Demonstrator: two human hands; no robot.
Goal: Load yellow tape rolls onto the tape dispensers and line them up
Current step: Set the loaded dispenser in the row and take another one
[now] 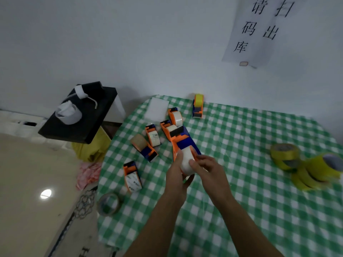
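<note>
Both my forearms reach in from the bottom edge and meet over the middle of the table (241,182), hands almost touching. My left hand (178,173) is curled round the back end of an orange and blue dispenser (182,143), thumb up along its side, holding it lifted and tilted so its black front end points away from me. My right hand (206,167) comes in from the right, wrist bent, its thumb and fingertips pinching the white roll (186,161) that sits in the dispenser.

Off to my right, well apart from my hands, the yellow rolls (315,171) lie in a loose pile on the checked cloth. At the far edge by the wall stands a dispenser with a yellow roll (198,105) in it. Five more dispensers (153,135) lie scattered at odd angles to the left of my hands, with pale rolls in them. A loose clear roll (108,204) lies flat near the left rim, and a white sheet (156,109) lies at the far left corner. Beyond the table's left side is a black box (81,123), and a paper sign (256,30) hangs on the wall.
</note>
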